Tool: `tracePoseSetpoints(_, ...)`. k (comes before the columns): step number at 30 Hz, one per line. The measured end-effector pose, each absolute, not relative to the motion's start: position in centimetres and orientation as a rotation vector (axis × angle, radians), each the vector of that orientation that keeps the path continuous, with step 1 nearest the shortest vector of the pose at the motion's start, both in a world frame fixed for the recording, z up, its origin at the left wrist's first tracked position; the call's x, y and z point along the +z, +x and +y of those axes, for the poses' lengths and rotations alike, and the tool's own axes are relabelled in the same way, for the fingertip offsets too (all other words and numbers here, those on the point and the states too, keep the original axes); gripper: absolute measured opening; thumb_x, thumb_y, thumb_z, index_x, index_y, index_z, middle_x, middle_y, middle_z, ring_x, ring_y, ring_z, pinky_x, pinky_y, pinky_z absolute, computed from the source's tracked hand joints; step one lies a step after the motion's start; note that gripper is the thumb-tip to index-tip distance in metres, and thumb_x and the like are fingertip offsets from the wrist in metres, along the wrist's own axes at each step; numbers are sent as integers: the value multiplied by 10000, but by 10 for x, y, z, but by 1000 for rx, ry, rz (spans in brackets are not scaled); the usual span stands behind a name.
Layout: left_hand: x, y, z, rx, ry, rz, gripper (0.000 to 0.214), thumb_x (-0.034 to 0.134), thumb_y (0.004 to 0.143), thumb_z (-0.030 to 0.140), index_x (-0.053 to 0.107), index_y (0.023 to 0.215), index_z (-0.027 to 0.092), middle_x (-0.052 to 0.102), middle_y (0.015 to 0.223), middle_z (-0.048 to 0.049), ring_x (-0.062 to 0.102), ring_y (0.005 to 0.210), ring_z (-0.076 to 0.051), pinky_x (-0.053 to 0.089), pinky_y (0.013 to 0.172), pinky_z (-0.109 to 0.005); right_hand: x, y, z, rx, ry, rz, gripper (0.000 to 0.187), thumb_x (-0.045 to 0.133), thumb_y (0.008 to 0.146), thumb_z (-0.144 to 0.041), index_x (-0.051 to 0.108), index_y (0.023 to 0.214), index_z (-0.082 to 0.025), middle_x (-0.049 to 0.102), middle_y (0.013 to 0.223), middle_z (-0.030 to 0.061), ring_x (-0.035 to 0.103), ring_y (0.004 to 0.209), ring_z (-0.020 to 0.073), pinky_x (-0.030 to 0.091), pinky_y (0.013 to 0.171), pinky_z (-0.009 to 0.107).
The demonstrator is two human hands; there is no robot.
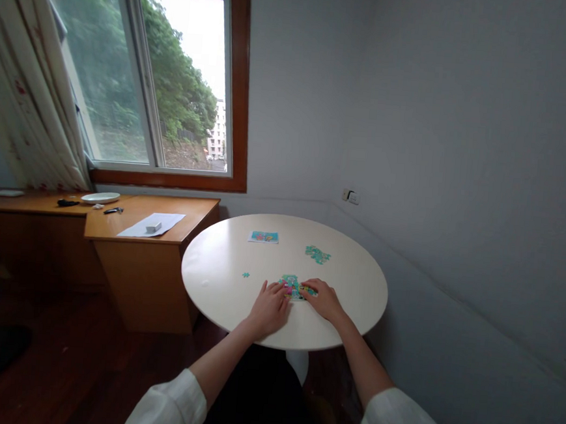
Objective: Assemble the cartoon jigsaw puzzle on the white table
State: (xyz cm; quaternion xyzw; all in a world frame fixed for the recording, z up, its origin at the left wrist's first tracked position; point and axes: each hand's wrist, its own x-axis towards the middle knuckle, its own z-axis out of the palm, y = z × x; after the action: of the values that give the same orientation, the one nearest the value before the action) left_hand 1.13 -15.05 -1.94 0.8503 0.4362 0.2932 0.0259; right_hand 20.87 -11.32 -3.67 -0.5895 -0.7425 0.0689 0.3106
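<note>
Fingers (275, 288) of the left hand (269, 310) lie loosely extended at the left of the puzzle (289, 280); the right hand's (324, 299) curl at its right, whether pinching a piece I cannot tell. The puzzle lies on the white counter (225, 253), nearer than the loose pile (317, 254).

A round white counter (221, 253) carried a puzzle section (293, 288); left of that section lay one loose piece (245, 275), beyond it rightward a cluster of pieces (317, 254) (mostly green), beyond it leftward a picture card (263, 237).
</note>
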Motion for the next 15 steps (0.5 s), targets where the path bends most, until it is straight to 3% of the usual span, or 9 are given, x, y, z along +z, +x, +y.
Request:
tracePoseSetpoints(6,-25,-32,-108,1137,2341,1733,333,360,814,118,568,1074,122,567,1117,-130,507,1054,-208,375,948,-363,-33,210,-116,247,-1540,-1977,324,511,756,-414,630,1014,-258,599,1070,30,523,1015,193,368,895,333)
tracePoseSetpoints(12,-30,-73,-72,650,2339,1907,420,411,813,219,466,1210,92,532,1170,-152,506,1052,-233,391,898,-336,-25,208,-123,286,-1518,-2060,481,618,654,-443,578,1108,-286,551,1168,29,493,1067,218,329,923,370)
tracePoseSetpoints(15,-23,-77,-66,462,2411,1893,362,446,772,203,560,1111,150,556,1134,-121,513,1028,-242,400,868,-328,-24,207,-123,293,-1554,-2079,513,641,628,-449,576,1110,-286,545,1181,33,480,1087,229,317,929,383)
